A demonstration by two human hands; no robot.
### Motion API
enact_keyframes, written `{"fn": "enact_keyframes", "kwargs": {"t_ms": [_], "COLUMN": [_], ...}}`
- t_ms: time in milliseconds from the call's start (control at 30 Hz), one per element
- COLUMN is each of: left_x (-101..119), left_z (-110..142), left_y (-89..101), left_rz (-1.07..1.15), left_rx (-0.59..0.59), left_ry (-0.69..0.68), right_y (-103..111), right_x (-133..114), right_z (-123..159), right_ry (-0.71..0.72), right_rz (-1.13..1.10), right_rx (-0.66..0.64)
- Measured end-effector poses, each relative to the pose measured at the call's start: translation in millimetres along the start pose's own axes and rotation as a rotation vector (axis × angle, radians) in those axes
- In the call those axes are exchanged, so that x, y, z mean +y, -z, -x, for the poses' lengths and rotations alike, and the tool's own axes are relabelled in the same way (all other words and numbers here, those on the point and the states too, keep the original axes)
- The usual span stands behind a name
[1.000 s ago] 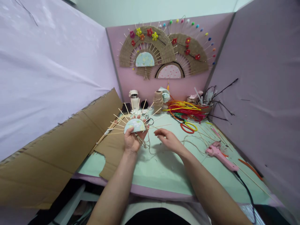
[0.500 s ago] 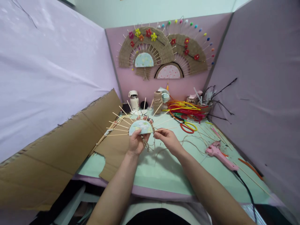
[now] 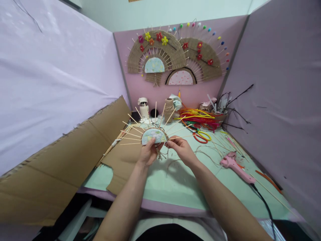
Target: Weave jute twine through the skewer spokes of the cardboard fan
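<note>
My left hand (image 3: 148, 153) grips the bottom of a small half-round fan piece (image 3: 154, 136), pale blue with wooden sticks fanning out from its rim, held upright above the green table (image 3: 175, 187). A strand of brown jute twine (image 3: 160, 154) hangs below it and trails onto the table. My right hand (image 3: 182, 150) is closed in a pinch at the fan piece's right edge, fingertips on the twine there.
A large cardboard sheet (image 3: 65, 157) leans at the left. At the back stand a twine spool (image 3: 169, 107), a white jar (image 3: 143, 107), coloured pipe cleaners (image 3: 198, 117) and scissors (image 3: 202, 135). A pink glue gun (image 3: 235, 165) lies right. Finished fans (image 3: 175, 57) hang on the wall.
My right hand has moved left from the table to the fan piece's right edge and closed on the twine. The left hand has shifted the fan piece slightly rightward.
</note>
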State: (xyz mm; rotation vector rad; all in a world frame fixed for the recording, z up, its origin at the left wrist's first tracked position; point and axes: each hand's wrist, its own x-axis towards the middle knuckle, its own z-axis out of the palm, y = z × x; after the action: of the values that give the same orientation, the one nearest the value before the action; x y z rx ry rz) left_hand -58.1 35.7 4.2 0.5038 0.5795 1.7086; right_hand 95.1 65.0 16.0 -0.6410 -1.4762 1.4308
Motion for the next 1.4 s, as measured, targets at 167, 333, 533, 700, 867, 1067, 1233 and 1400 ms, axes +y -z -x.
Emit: {"fn": "enact_keyframes", "kwargs": {"t_ms": [167, 333, 533, 700, 867, 1067, 1233, 1400], "left_x": [-0.2, -1.8, -0.7, 1.2, 2.3, 3.7, 5.5, 8.0], "left_z": [-1.1, -0.9, -1.0, -0.7, 0.3, -1.3, -1.6, -0.4], "left_y": [-0.9, -1.7, -4.2, -6.1, -4.8, 0.6, 2.1, 0.6], "left_rz": [0.039, 0.043, 0.068, 0.08, 0.073, 0.03, 0.05, 0.08], "left_rx": [0.026, 0.027, 0.075, 0.075, 0.016, -0.005, -0.025, -0.035], "left_ry": [0.016, 0.023, 0.044, 0.107, 0.142, 0.253, 0.273, 0.302], "right_y": [1.6, 1.4, 0.8, 2.6, 3.8, 4.9, 6.9, 6.2], "right_x": [5.0, 7.2, 4.1, 4.5, 3.9, 6.4, 10.4, 11.4], "right_z": [-1.8, -2.4, -0.5, -0.9, -0.2, -0.6, -1.2, -0.9], "right_ry": [-0.03, -0.098, -0.206, -0.166, -0.021, 0.324, 0.394, 0.347], "right_rz": [-0.08, -0.219, -0.307, -0.174, 0.094, 0.37, 0.454, 0.543], "right_rx": [-0.037, -0.071, -0.096, -0.057, 0.047, 0.138, 0.122, 0.137]}}
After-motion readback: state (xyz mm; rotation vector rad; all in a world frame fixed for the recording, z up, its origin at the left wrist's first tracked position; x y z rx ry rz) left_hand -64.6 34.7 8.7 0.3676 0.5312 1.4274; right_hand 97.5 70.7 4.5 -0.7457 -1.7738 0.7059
